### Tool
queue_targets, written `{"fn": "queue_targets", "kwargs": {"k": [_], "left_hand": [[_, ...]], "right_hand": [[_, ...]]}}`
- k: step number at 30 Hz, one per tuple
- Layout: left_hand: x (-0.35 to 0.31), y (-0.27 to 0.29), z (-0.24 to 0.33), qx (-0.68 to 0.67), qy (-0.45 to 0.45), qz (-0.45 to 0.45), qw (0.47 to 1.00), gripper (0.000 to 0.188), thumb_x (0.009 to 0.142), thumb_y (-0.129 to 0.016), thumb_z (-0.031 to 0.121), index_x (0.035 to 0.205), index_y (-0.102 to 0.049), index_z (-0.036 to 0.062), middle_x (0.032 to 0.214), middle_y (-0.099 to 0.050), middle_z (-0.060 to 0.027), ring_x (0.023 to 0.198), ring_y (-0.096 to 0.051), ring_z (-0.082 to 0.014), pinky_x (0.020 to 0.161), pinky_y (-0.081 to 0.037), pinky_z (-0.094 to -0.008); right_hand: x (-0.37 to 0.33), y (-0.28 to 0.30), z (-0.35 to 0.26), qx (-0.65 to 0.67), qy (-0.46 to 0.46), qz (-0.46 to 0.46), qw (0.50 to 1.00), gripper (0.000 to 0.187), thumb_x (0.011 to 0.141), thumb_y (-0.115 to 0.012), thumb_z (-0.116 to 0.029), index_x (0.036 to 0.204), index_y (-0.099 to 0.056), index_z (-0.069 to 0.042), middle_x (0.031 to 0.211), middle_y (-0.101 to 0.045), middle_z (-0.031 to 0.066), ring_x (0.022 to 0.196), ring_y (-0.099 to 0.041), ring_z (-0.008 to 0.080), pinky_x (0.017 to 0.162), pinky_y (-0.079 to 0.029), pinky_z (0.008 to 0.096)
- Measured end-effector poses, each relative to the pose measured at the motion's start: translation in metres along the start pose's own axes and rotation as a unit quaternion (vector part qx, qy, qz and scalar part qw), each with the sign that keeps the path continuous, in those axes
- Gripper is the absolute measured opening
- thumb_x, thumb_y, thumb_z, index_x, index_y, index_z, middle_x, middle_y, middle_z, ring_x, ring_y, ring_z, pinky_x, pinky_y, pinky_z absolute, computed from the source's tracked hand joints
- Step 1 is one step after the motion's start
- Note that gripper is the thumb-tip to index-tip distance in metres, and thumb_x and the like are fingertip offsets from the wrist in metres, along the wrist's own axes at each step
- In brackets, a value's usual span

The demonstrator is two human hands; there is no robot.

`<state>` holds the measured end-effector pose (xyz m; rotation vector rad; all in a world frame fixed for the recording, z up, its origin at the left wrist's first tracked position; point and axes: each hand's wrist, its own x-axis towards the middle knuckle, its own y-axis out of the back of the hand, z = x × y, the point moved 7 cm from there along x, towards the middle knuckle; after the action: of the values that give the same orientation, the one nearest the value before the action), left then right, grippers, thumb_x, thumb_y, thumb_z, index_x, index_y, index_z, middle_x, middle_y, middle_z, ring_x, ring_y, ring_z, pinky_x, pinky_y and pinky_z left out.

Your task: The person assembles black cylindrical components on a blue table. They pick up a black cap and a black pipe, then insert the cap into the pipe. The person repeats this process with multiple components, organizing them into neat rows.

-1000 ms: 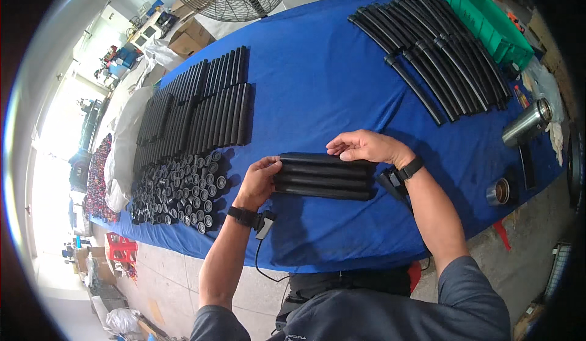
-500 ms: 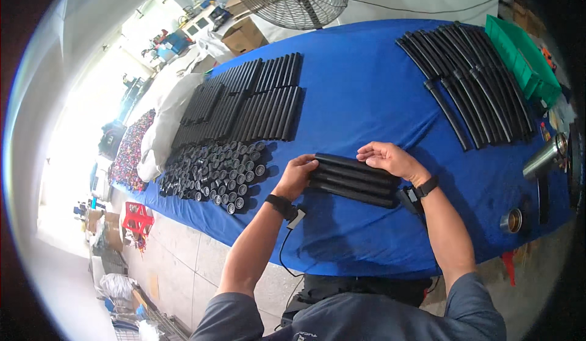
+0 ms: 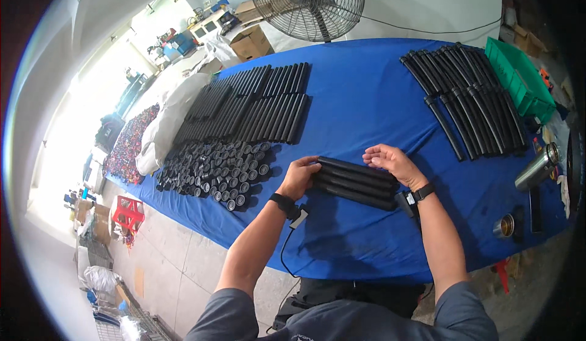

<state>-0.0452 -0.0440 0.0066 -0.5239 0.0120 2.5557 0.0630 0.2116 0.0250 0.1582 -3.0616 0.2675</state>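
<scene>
Head view: the left grip (image 3: 300,177) holds the near-left ends of a row of black, round plastic-looking tubes (image 3: 357,183) above or on the blue cloth-covered counter (image 3: 360,118); the right grip (image 3: 392,164) curves loosely open beside their right ends. Keeping tubes parallel would help. Left fingers' undersides and right-hand contact are hidden.

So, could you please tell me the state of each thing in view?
Left hand: curled at the tubes' left ends; grip unclear
Right hand: open, fingers bent, by the right ends
Front tubes: side by side
Left-side tubes: laid in rows
Black caps: loose, clustered
Collared tubes: overlapping rows
Cardboard box: open
Blue cloth: spread, creased
Fan: running or still, unclear
</scene>
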Motion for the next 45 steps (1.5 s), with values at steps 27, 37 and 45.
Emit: {"fn": "queue_targets", "kwargs": {"k": [27, 37, 45], "left_hand": [[0.252, 0.123, 0.190, 0.355, -0.121, 0.085, 0.923, 0.029, 0.094, -0.066, 0.024, 0.103, -0.074, -0.0017, 0.076, -0.071, -0.0069, 0.062, -0.068, -0.0156, 0.058, -0.058, -0.0297], [0.251, 0.250, 0.227, 0.493, -0.145, 0.287, 0.808, 0.029, 0.085, -0.064, 0.027, 0.098, -0.079, 0.0063, 0.091, -0.075, -0.0215, 0.088, -0.074, -0.0362, 0.085, -0.057, -0.0442], [0.212, 0.339, 0.232, 0.580, -0.181, 0.313, 0.730, 0.035, 0.093, -0.064, 0.029, 0.116, -0.075, 0.0049, 0.107, -0.076, -0.0178, 0.100, -0.073, -0.0295, 0.091, -0.055, -0.0393]], "right_hand": [[0.005, -0.003, -0.004, -0.047, -0.072, 0.057, 0.995, 0.028, 0.098, -0.067, -0.011, 0.124, -0.063, 0.001, 0.118, -0.070, 0.0095, 0.112, -0.067, 0.0166, 0.101, -0.053, 0.0323], [0.007, 0.001, -0.003, -0.037, -0.082, 0.065, 0.994, 0.028, 0.098, -0.066, -0.007, 0.125, -0.062, 0.001, 0.119, -0.071, 0.0103, 0.112, -0.068, 0.0179, 0.100, -0.054, 0.0329], [0.009, 0.002, 0.001, -0.033, -0.079, 0.060, 0.994, 0.029, 0.098, -0.066, -0.009, 0.125, -0.062, 0.001, 0.119, -0.071, 0.0112, 0.111, -0.068, 0.0183, 0.099, -0.054, 0.0333]]}}
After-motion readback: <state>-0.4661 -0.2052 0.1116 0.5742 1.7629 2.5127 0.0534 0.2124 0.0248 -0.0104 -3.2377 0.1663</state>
